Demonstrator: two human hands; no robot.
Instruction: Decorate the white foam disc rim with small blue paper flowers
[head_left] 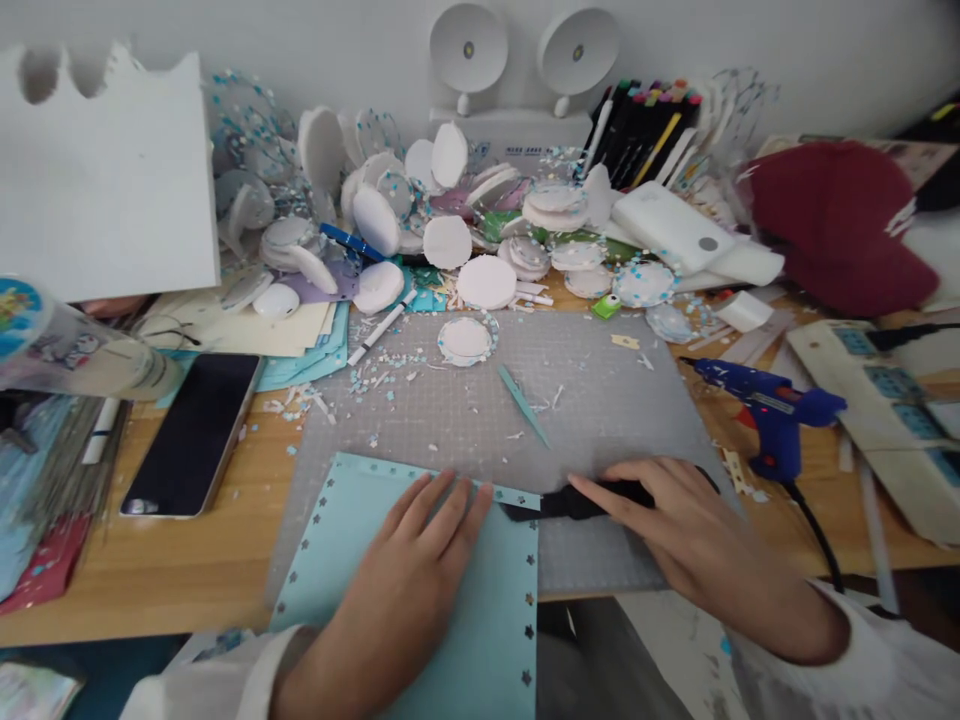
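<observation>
A light blue sheet with small flower-shaped holes along its edges lies on the grey cutting mat and reaches past the table's front edge. My left hand rests flat on it, fingers spread near the top edge. My right hand is wrapped round a black tool, index finger stretched along it. The tool's tip is at the sheet's upper right corner, under a narrow strip along the top edge. A thin teal sliver of paper lies on the mat above the hands.
White paper discs are heaped at the back. A blue glue gun and a power strip lie at the right. On the left are a phone and a plastic cup. Paper scraps litter the mat.
</observation>
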